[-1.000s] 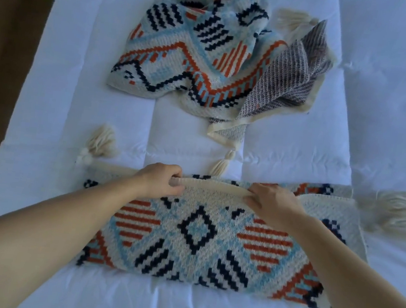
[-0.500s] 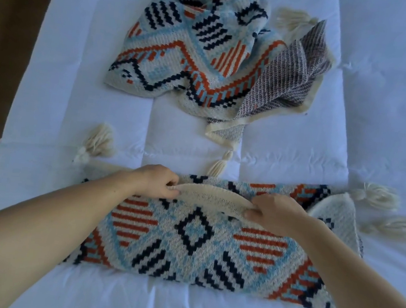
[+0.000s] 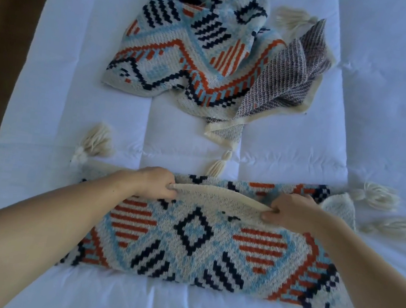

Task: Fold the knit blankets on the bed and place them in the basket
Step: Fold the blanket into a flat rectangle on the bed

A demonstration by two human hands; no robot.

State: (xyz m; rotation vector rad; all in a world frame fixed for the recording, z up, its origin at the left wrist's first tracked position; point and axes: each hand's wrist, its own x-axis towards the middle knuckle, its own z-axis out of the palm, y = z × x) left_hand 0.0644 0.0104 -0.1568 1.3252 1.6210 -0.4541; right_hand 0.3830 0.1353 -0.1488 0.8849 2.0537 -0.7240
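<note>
White quilted bed (image 3: 52,84) w/ 2 knit blankets. Front centre: near blanket (image 3: 193,244) folded to long strip; left hand (image 3: 157,182) & right hand (image 3: 289,210) each pinching its cream top edge (image 3: 217,194), raised a bit. Further back: other blanket (image 3: 196,50), crumpled.

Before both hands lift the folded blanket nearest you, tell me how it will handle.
Probably floppy: the cream edge bends in a soft curve between the left hand and right hand pinching it. Likely grippy rather than slippery, given the coarse knit of the blanket on the bed. Its loose tassels will probably dangle and swing.
</note>
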